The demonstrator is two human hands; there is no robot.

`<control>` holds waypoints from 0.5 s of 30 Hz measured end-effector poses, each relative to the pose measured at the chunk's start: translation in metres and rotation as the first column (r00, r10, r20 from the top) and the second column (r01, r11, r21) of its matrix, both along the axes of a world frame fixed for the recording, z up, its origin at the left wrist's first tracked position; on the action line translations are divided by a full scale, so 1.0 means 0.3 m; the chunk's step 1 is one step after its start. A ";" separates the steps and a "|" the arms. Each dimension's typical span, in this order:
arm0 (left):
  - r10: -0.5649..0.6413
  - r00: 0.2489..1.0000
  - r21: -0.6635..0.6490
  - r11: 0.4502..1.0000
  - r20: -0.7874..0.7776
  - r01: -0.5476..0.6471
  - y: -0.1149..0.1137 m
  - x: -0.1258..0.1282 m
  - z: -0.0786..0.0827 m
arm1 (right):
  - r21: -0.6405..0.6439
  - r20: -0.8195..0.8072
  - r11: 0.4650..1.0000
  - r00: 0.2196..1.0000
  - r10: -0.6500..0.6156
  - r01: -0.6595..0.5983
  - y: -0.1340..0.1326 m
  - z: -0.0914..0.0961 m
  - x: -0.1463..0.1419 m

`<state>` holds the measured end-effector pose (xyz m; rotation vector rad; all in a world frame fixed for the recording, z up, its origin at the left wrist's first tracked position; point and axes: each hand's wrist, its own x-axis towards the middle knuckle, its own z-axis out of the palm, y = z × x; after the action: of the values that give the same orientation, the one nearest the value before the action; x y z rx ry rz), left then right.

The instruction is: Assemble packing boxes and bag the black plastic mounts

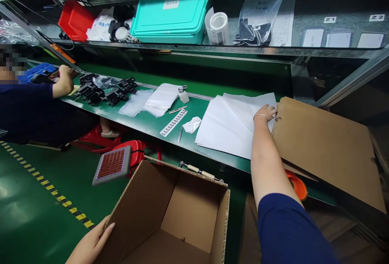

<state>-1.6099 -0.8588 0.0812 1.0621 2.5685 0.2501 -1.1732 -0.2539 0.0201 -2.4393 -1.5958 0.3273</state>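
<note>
A deep, open-topped cardboard box is tilted in front of me below the bench edge, and its visible inside holds no goods. My left hand grips its left wall, with the thumb on the inner side. Farther right, my right hand lies on a stack of thin white sheets, at their right edge. Its fingers are apart and reach to the edge of a flat brown cardboard piece, which lies beside the sheets. Whether the fingertips pinch a sheet is hard to see.
The green bench carries a label strip, a crumpled tissue, a small bottle, clear bags and black parts. A co-worker sits left. A red stool stands below; a teal bin is on the shelf.
</note>
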 end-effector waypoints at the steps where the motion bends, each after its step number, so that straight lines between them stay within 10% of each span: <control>1: 0.004 1.000 0.002 1.000 0.002 -0.004 -0.001 -0.003 -0.004 | 0.011 -0.004 1.000 1.000 0.012 -0.012 -0.013 -0.019 -0.005; 8: 0.015 1.000 0.022 1.000 0.003 -0.015 -0.003 -0.001 -0.006 | 0.011 -0.061 0.999 0.997 0.053 -0.052 -0.099 -0.144 -0.028; 15: 0.033 0.999 0.008 0.999 0.008 -0.033 -0.004 -0.005 0.003 | 0.171 -0.037 0.970 0.983 0.182 -0.173 -0.146 -0.132 -0.067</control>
<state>-1.6114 -0.8599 0.0821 1.0199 2.5822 0.2734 -1.1933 -0.2976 -0.0194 -2.1529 -1.7471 0.2713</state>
